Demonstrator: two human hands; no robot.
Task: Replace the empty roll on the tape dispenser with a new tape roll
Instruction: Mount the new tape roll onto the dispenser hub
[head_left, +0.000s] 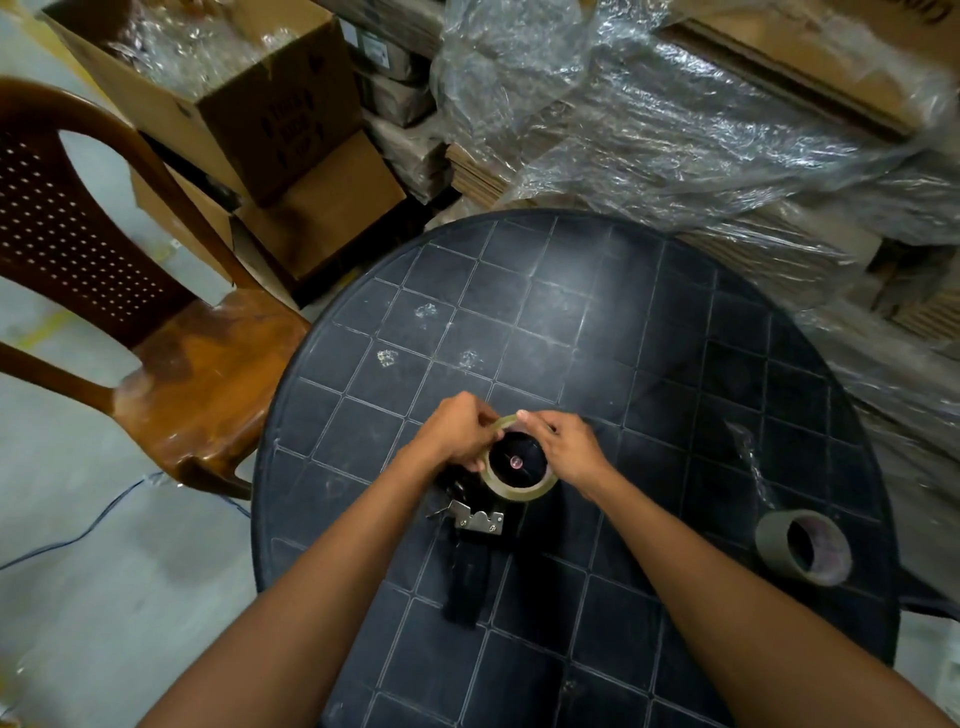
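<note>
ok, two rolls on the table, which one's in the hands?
The thin one on the tape dispenser, held by both the left hand and right hand. The thicker roll lies untouched by the table's right edge.

A storeroom or packing area, by the look of it: brown corrugated cardboard boxes (270, 104) stacked on the bare concrete floor (130, 597), flattened cartons under crinkled clear plastic wrap (675, 130), a brown plastic chair (130, 312) and a round dark plastic table (597, 338).
</note>
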